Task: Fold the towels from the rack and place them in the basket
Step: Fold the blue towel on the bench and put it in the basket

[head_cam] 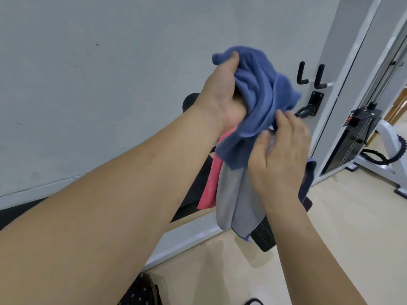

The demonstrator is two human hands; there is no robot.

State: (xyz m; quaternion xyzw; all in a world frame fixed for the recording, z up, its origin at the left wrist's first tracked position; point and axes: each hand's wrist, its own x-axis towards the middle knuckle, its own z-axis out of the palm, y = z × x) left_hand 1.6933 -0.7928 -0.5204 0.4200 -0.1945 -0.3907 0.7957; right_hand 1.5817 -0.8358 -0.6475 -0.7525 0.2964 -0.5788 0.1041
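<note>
Bunching in mid-air in front of the pale wall, the blue towel [264, 102] sits crumpled in the grip of the left hand [222, 95], whose thumb presses over the top fold while the fingers close out of sight underneath. Its lower edge trails down to the right hand [284, 155], which has thumb and fingertips nipped on the hem, the remaining fingers loosely extended. Behind and below both hands, a grey towel [233, 199] and a pink towel [211, 179] hang from the rack; the rack itself is almost wholly hidden by cloth and arms, so how they are draped over it cannot be made out.

The likely trouble is snagging: the blue cloth lies right against the grey one, and the right hand may be catching both layers, so a pull could drag the grey towel off onto the floor [330, 227]. A darker blue edge [309, 177] shows behind the right wrist; whether it is the same towel or another is unclear. Held as a wad, the blue towel will also need its corners found before any clean fold.

Further right, two black hooks [310, 75] stick out of the wall, and gym equipment [356, 137] stands by the corner. No basket is in sight.
</note>
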